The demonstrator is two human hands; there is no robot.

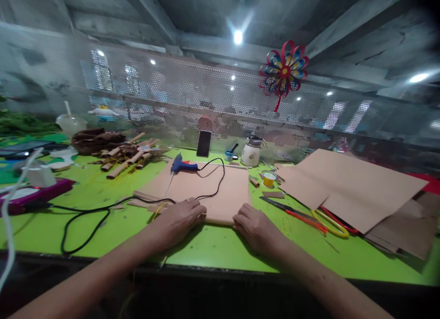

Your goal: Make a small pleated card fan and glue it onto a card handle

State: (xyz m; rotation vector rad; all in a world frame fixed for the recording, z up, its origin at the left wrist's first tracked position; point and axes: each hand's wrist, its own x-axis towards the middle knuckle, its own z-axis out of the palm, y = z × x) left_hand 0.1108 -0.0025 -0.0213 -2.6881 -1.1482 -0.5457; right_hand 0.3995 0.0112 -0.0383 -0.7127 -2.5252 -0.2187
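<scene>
A sheet of brown kraft paper (228, 190) lies on the green table, its near edge curled into a narrow roll. At the left end of that edge, my left hand (184, 218) has its fingers bent over the paper. My right hand (256, 225) grips the right end of the same edge, fingers close together. Farther back on the paper rests a blue glue gun (184, 165), nozzle pointing down. Its black cord (220, 186) loops across the sheet and passes near my left hand. My fingertips partly hide the rolled edge.
Scissors with red and yellow handles (295, 213) lie right of my right hand, beside large kraft sheets (343, 186). A yellow spool (268, 179), a white jar (250, 153) and a phone (204, 144) stand behind. Paper tubes (127, 161) and a purple power strip (58, 189) are left.
</scene>
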